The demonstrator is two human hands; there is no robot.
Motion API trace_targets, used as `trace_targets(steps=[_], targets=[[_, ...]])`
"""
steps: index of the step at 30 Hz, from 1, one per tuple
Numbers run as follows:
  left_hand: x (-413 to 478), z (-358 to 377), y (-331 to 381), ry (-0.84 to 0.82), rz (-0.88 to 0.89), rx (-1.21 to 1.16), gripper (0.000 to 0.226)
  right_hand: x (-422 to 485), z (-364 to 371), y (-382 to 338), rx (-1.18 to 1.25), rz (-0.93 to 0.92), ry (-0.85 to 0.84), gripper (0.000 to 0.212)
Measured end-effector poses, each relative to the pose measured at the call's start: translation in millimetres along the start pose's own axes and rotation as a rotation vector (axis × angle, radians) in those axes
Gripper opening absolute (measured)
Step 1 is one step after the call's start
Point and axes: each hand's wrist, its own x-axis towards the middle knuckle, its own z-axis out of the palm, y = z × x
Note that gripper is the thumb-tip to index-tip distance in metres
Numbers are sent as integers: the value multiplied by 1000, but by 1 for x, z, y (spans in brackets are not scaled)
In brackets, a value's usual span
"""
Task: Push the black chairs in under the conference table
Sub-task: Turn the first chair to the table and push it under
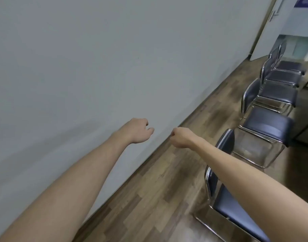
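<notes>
Several black chairs with chrome frames stand in a row along the right. The nearest chair [235, 212] is partly hidden under my right forearm. The second chair [268, 126] and a third chair [277, 95] follow behind it, with more beyond. Their seats point right, toward a dark panel [307, 116] at the frame's edge that may be the table. My left hand [139, 131] is stretched out in front of the wall, fingers loosely curled, holding nothing. My right hand [180, 137] is curled into a fist, empty, left of the second chair's backrest.
A plain grey wall [79, 67] fills the left half. A strip of wood-look floor [158, 186] runs between the wall and the chair backs. A white door [279, 32] with a handle stands at the far end.
</notes>
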Motion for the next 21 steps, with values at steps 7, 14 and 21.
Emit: trace_targets(steps=[7,14,21], targets=[[18,20,15,-89,73,50,51,-12,13,15,-33,71,-47,25],[42,34,23,-180,222,89,36,-13,36,36,80,266,-46,33],[69,52,13,-267,341,128,35,-1,67,45,119,417,-56,28]])
